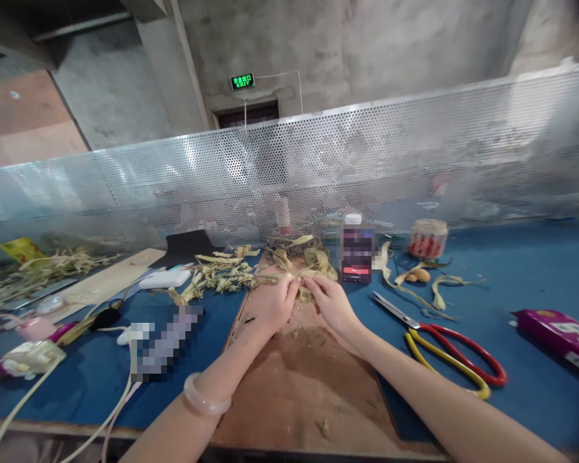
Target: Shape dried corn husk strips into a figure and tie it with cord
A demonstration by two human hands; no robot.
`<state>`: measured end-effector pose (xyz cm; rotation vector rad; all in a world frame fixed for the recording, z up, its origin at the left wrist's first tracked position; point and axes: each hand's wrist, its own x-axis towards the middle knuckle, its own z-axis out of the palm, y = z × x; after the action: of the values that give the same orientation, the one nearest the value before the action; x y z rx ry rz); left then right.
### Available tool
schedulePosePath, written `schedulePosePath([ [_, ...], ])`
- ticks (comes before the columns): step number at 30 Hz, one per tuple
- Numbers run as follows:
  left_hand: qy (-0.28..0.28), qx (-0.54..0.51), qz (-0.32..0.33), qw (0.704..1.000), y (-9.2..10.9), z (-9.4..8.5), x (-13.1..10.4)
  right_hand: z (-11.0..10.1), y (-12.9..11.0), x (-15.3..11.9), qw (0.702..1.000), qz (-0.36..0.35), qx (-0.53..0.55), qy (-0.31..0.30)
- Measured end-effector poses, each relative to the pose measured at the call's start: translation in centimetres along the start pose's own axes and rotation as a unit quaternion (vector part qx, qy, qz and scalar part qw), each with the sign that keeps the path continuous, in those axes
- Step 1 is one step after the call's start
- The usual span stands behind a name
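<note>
- Blue worktop (521, 263), brown board (289, 399) running near to far up the middle.
- Left hand (280, 303) and right hand (334, 301) are close together, both pinching a dried leaf strip (268, 280) over the board's far half, so neither's really nearer.
- Strip looks roughly left-to-right, one end poking out left.
- More dried leaves (321, 260) just beyond, far side.
</note>
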<state>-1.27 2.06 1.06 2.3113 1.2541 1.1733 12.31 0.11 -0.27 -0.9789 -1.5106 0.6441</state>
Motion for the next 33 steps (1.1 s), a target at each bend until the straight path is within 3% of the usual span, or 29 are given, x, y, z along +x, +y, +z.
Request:
schedulePosePath([
  [8,0.021,0.011,0.015,1.000,0.4,0.1,-0.1,0.0,-0.4,0.1,0.997,0.002,-0.016,0.079],
  [14,0.070,0.072,0.003,0.995,0.5,0.2,-0.2,0.2,-1.1,-0.4,0.991,0.012,-0.026,0.127],
  [19,0.102,0.054,-0.019,0.993,0.9,0.4,-0.3,0.2,-1.3,-0.5,0.987,-0.005,-0.036,0.154],
  [25,0.093,-0.048,-0.007,0.994,1.2,-0.2,-0.2,-0.3,-0.9,-0.1,0.993,-0.022,-0.052,0.108],
  [33,0.081,-0.071,-0.040,0.993,1.2,-0.8,-0.1,-0.9,-1.2,0.3,0.997,0.004,-0.039,0.061],
])
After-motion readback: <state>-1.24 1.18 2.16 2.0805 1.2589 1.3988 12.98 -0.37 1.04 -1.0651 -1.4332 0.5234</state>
